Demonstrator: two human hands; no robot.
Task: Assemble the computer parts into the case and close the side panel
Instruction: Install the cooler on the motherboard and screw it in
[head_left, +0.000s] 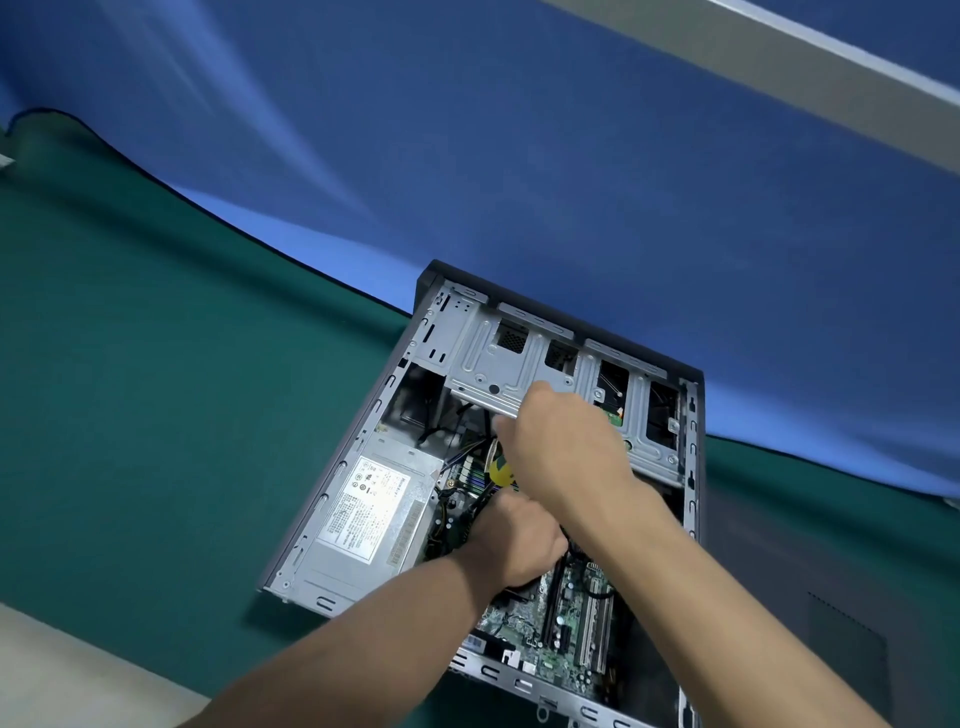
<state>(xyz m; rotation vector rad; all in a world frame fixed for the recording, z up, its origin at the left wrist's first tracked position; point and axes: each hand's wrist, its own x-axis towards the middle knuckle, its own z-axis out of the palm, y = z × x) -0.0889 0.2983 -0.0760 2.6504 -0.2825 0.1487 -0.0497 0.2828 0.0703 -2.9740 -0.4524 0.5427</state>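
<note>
A: Head view: your right hand (558, 447) is curled round a yellow-handled screwdriver (501, 470), just above your left hand (511, 540), whose fingers curl down into the open computer case (693, 431); what they grasp, you can't tell.

B: Which way does the tool lie?

A: Handle near-left of your right fist, shaft hidden, seemingly pointing far-right under the drive cage (493, 358). Your right hand is nearer it.

B: Any writing?

A: The power supply (363, 512), left in the case, carries a white label; print too small to read.
</note>
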